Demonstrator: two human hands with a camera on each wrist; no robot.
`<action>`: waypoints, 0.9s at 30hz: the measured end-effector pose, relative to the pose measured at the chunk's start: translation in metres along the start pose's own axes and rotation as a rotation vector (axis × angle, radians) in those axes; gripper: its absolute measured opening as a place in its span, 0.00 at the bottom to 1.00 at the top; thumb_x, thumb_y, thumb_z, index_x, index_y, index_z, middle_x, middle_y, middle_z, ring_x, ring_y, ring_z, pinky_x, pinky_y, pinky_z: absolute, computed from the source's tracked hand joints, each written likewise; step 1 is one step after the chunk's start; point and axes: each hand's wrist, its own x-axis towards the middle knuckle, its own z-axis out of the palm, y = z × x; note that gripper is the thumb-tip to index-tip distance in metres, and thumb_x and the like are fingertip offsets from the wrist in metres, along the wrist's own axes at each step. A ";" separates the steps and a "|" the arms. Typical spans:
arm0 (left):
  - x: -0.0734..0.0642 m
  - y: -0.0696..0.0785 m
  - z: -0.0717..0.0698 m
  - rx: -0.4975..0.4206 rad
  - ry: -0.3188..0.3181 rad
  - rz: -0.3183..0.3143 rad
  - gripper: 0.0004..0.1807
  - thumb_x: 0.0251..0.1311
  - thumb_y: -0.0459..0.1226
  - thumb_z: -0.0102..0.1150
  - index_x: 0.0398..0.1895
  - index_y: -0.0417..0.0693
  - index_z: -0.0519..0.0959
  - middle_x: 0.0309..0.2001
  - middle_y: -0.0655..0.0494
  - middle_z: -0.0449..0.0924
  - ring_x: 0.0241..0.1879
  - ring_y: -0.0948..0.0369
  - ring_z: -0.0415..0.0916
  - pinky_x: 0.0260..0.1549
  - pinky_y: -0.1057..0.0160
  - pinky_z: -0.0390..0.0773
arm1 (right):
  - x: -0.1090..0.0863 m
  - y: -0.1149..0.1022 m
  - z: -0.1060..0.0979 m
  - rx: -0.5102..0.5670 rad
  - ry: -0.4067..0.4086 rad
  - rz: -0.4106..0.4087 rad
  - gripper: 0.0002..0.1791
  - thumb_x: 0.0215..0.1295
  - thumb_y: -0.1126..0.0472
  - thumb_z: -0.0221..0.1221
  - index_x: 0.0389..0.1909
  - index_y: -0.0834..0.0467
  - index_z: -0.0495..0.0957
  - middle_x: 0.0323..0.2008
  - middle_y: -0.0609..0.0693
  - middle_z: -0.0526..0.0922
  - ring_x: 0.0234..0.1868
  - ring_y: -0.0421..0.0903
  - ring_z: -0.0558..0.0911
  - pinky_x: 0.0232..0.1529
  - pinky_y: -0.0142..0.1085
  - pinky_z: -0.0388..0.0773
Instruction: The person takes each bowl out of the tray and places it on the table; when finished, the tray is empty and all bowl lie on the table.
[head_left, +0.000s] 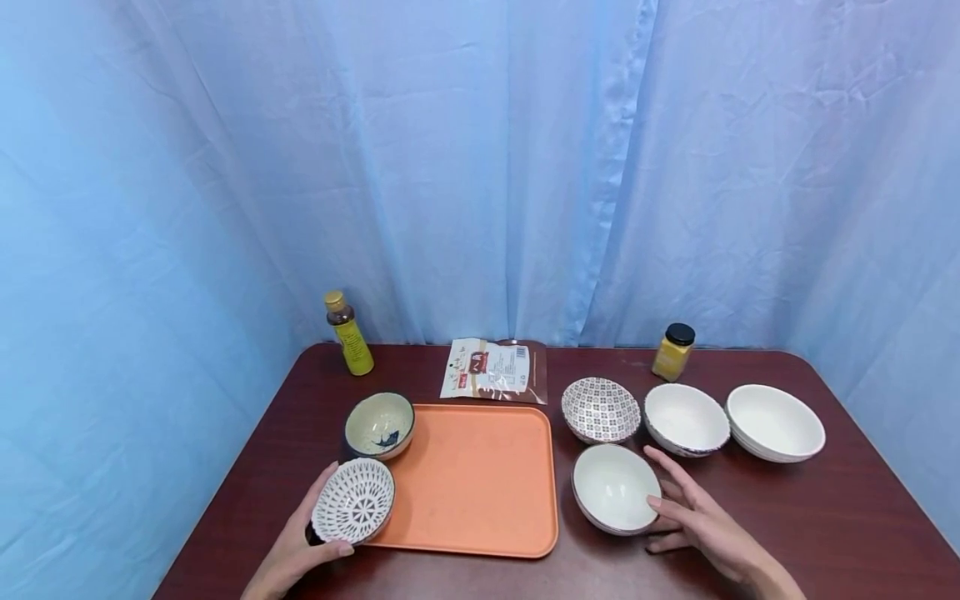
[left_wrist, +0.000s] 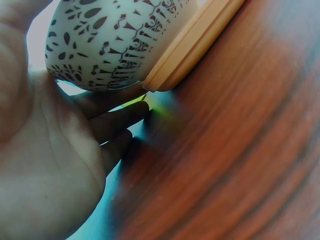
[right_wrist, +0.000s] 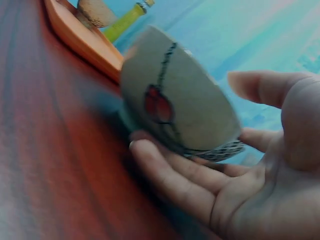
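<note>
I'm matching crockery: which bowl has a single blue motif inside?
The pale bowl at the far left corner of the tray, beyond the patterned bowl in the left hand; other insides are plain white or patterned throughout.

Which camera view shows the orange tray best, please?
The head view, where nearly all of the orange tray lies in sight. The left wrist view catches only part of its edge, the right wrist view a slanting stretch at upper left.

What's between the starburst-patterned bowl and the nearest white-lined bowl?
The head view shows the orange tray, its middle bare, between the starburst-patterned bowl and the nearest white-lined bowl, with a strip of dark tabletop before the latter.
</note>
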 end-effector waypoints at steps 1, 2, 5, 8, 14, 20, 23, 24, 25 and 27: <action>0.000 0.000 0.000 -0.001 -0.002 0.004 0.63 0.45 0.38 0.77 0.81 0.56 0.45 0.81 0.46 0.49 0.67 0.74 0.52 0.68 0.37 0.56 | -0.002 -0.003 -0.001 -0.027 0.024 0.020 0.37 0.80 0.62 0.41 0.80 0.37 0.36 0.63 0.36 0.70 0.50 0.53 0.87 0.45 0.53 0.84; 0.000 0.000 0.000 0.000 -0.002 0.008 0.63 0.45 0.38 0.77 0.81 0.56 0.45 0.81 0.47 0.49 0.68 0.73 0.53 0.68 0.38 0.56 | -0.004 -0.006 -0.001 -0.055 0.045 0.038 0.37 0.80 0.61 0.42 0.80 0.36 0.37 0.67 0.44 0.69 0.50 0.52 0.87 0.45 0.53 0.84; 0.001 0.000 -0.001 -0.010 -0.003 0.012 0.63 0.45 0.37 0.77 0.81 0.56 0.46 0.81 0.48 0.49 0.68 0.73 0.52 0.68 0.39 0.56 | -0.010 -0.016 -0.004 -0.144 0.106 0.094 0.37 0.80 0.58 0.45 0.80 0.38 0.38 0.73 0.70 0.57 0.50 0.50 0.87 0.44 0.51 0.84; 0.001 0.000 -0.002 -0.016 -0.002 0.029 0.63 0.45 0.36 0.77 0.81 0.57 0.46 0.81 0.48 0.50 0.64 0.82 0.52 0.67 0.42 0.58 | -0.014 -0.029 -0.006 -0.221 0.146 0.112 0.37 0.79 0.57 0.46 0.80 0.43 0.39 0.74 0.79 0.42 0.49 0.47 0.87 0.43 0.49 0.85; 0.000 0.000 -0.003 -0.008 -0.004 0.040 0.63 0.45 0.36 0.77 0.81 0.57 0.46 0.80 0.48 0.50 0.65 0.82 0.52 0.66 0.46 0.59 | -0.016 -0.057 -0.002 -0.407 0.259 0.046 0.38 0.77 0.58 0.50 0.80 0.56 0.41 0.71 0.79 0.53 0.44 0.43 0.87 0.37 0.43 0.84; 0.000 0.001 -0.001 -0.024 -0.002 -0.009 0.64 0.44 0.38 0.77 0.82 0.55 0.45 0.81 0.48 0.48 0.73 0.56 0.50 0.69 0.37 0.54 | -0.003 -0.080 0.015 -0.539 0.349 -0.031 0.39 0.75 0.58 0.54 0.79 0.59 0.45 0.70 0.77 0.61 0.41 0.38 0.88 0.35 0.40 0.85; 0.000 0.000 0.000 -0.025 -0.003 -0.008 0.63 0.44 0.37 0.77 0.82 0.55 0.45 0.81 0.47 0.48 0.73 0.59 0.52 0.69 0.37 0.54 | 0.007 -0.086 0.025 -0.521 0.326 -0.044 0.39 0.75 0.59 0.54 0.79 0.57 0.46 0.71 0.76 0.59 0.41 0.37 0.87 0.36 0.40 0.85; 0.000 0.000 0.000 -0.024 -0.004 -0.004 0.63 0.45 0.37 0.77 0.82 0.55 0.45 0.81 0.47 0.48 0.72 0.63 0.52 0.69 0.37 0.54 | 0.012 -0.087 0.029 -0.510 0.312 -0.046 0.39 0.75 0.59 0.54 0.79 0.56 0.46 0.72 0.76 0.59 0.42 0.37 0.87 0.36 0.40 0.84; 0.000 0.000 0.000 -0.022 -0.002 -0.001 0.63 0.45 0.37 0.77 0.82 0.55 0.45 0.81 0.47 0.48 0.70 0.67 0.53 0.68 0.37 0.55 | 0.016 -0.088 0.032 -0.500 0.297 -0.051 0.39 0.75 0.59 0.54 0.79 0.56 0.46 0.72 0.76 0.58 0.42 0.36 0.87 0.36 0.40 0.84; 0.000 -0.001 0.000 -0.017 0.000 0.008 0.63 0.45 0.37 0.77 0.81 0.56 0.46 0.81 0.46 0.49 0.67 0.75 0.52 0.68 0.37 0.55 | 0.025 -0.089 0.039 -0.483 0.269 -0.066 0.39 0.75 0.59 0.54 0.79 0.57 0.46 0.72 0.76 0.57 0.43 0.37 0.86 0.35 0.40 0.84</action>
